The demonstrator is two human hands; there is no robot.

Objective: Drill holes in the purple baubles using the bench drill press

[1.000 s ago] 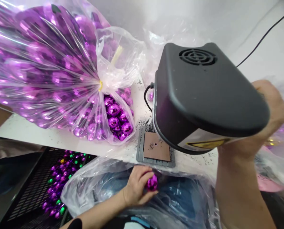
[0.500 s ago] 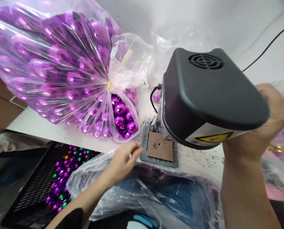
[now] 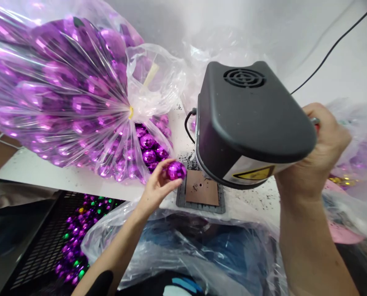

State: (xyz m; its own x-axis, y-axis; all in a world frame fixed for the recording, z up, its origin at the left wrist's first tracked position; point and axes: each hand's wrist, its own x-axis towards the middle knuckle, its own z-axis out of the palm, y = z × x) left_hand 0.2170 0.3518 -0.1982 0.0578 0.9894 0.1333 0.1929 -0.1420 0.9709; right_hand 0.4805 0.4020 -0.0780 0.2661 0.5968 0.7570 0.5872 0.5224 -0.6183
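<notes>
My left hand pinches a shiny purple faceted ball between thumb and fingers, beside the left edge of a brown board. That board has a small dark hole and lies on a grey base plate. Over its right side looms a black machine housing with a round vent and a yellow warning label. My right hand is closed at the housing's right side around a handle, of which only a metal tip and a bit of red show. The housing hides most of those fingers.
A big tied clear bag of purple balls fills the left, with more balls at its open fold. Below stands a black crate with small purple and green beads. Clear plastic covers my lap. Dark crumbs litter the white table.
My left hand, earlier without a visible ball, now holds a purple ball at the board's left side. The view has shifted slightly; my right hand stays at the machine.
</notes>
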